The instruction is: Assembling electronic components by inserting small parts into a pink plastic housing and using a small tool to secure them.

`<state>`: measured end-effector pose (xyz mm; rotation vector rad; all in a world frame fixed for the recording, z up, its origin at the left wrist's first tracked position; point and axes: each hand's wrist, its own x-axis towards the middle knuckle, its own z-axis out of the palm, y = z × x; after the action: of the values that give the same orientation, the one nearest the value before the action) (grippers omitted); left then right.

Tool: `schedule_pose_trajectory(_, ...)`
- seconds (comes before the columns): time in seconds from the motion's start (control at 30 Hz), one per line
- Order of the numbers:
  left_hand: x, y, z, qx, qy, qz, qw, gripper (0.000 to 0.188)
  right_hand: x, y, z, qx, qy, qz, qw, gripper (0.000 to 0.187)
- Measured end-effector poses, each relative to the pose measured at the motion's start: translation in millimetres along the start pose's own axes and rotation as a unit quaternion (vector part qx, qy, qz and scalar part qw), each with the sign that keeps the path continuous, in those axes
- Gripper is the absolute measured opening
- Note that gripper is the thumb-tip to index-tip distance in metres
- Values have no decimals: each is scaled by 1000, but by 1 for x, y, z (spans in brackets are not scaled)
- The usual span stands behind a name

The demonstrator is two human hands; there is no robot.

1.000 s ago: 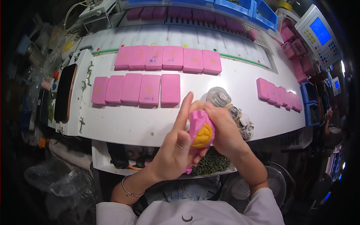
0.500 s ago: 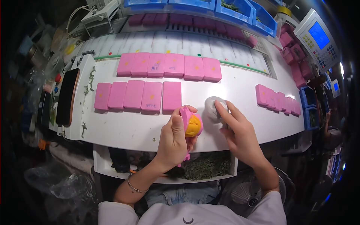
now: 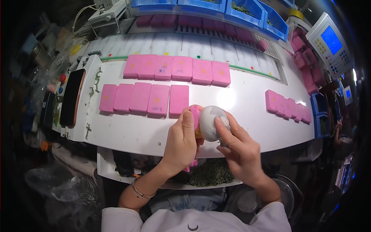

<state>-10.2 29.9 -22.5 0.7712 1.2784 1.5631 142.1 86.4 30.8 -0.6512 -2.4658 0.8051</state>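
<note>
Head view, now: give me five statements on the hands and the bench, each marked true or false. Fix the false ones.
1. The right hand holds a rounded grey-white bundle. True.
2. The left hand is empty. False: it grips a pink piece with some yellow showing.
3. A dark-screened phone lies at the left side of the bench. True.
4. The front left row of pink blocks has more blocks than the row behind it. False: five in front, six behind.
5. Dark green bits lie in the tray below the bench edge. True.
</note>
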Motion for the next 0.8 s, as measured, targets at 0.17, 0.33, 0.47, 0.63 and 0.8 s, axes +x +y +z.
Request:
schedule_pose_trajectory(0.17,5,5,2,38,-24,-59,997,46,2,2,-1,81,51,67,993,64)
schedule_pose_trajectory(0.33,11,5,6,62,-23,-59,996,54,2,6,4,-1,39,19,999,65)
schedule_pose_trajectory(0.47,14,6,5,-40,-57,-146,987,55,4,9,1,68,4,64,996,69)
schedule_pose_trajectory(0.63,17,9,3,-133,-52,-214,966,48,4,4,5,-26,164,-34,986,63)
schedule_pose_trajectory(0.8,18,13,6,-144,-40,-220,964,53,1,6,15,-175,73,-73,979,63)
